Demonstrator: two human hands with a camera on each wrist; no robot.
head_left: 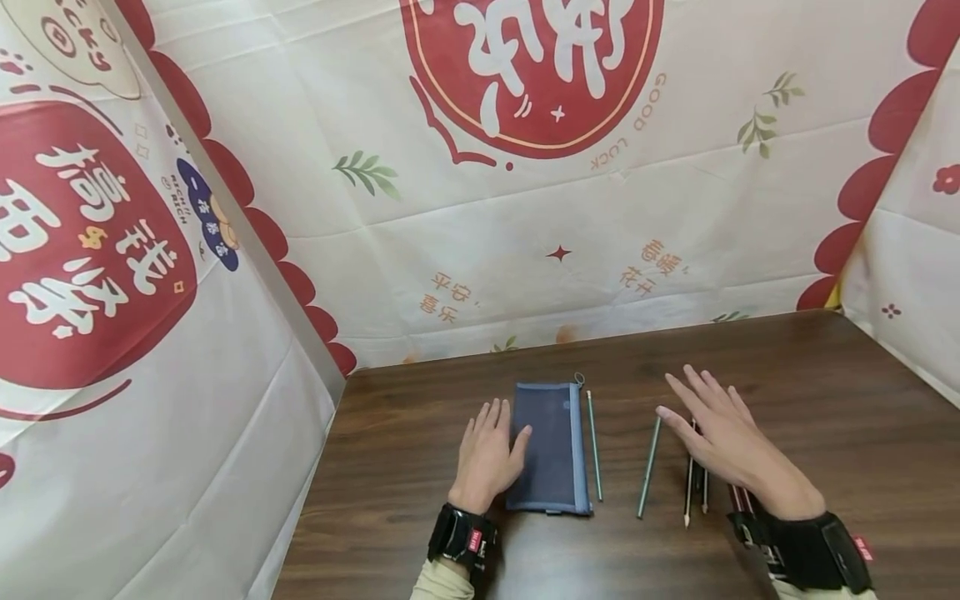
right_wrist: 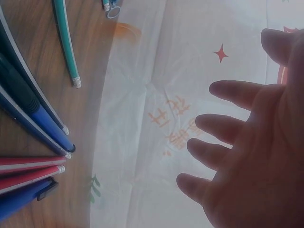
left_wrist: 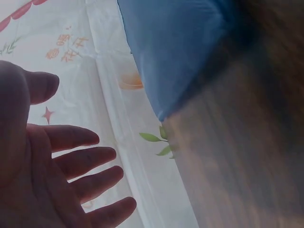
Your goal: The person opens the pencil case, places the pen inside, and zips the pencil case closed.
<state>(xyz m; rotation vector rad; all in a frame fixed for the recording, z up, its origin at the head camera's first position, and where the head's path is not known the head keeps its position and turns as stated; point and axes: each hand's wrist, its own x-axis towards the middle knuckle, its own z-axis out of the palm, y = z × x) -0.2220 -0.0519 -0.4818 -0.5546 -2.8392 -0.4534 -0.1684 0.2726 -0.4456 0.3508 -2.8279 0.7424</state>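
A flat blue zip pouch [head_left: 547, 450] with a mesh front lies on the table, its zip edge to the right. Over its left edge hovers my left hand [head_left: 486, 457], fingers straight and thumb spread; in the left wrist view this hand [left_wrist: 61, 175] holds nothing, with the pouch [left_wrist: 175, 47] beyond it. My right hand [head_left: 723, 437], also spread and empty, is above several pencils. The right wrist view shows a green pencil [right_wrist: 66, 42], dark pencils, a blue-ended pen [right_wrist: 47, 126], red pencils [right_wrist: 33, 173] and a blue pen with a clip [right_wrist: 23, 199].
One green pencil [head_left: 595, 446] lies close along the pouch's right side, another green pencil [head_left: 649, 467] between it and the right hand. Printed white cloth [head_left: 480, 217] hangs behind the brown wooden table [head_left: 397, 467] and on both sides.
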